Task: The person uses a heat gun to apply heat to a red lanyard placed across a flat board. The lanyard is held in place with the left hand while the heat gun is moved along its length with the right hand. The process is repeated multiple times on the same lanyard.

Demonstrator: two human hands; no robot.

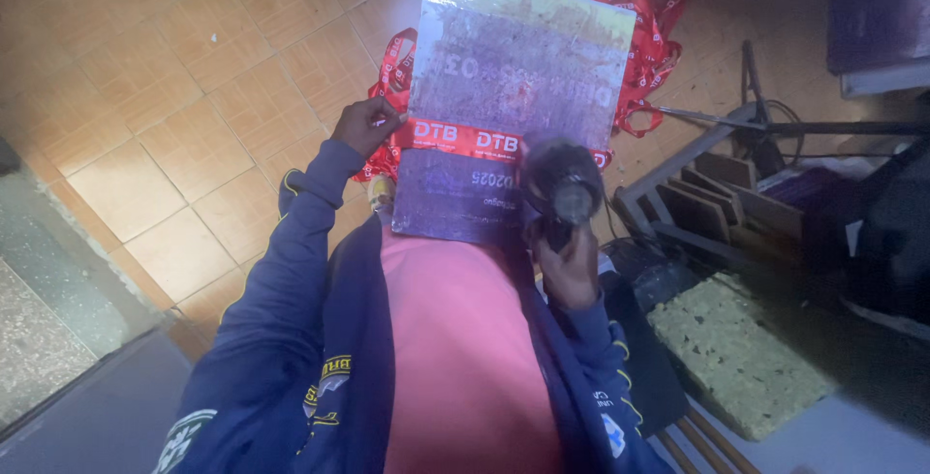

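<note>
Red strap [465, 138] pinned at board's [513, 77] left edge by left hand [366, 125] — right hand [567, 266] closed on, seemingly, a blurred heat gun [560, 188].

Hidden and cut-off parts

The board [513, 96] hides the left hand's [366, 125] fingertips and most of the red straps [639, 19] heaped on the floor; its top corner runs off the upper edge. The dark tool [562, 188] in the right hand [572, 271] is blurred, its kind unclear. The wooden frames [722, 203] sit in shadow, with details too dim to tell.
</note>
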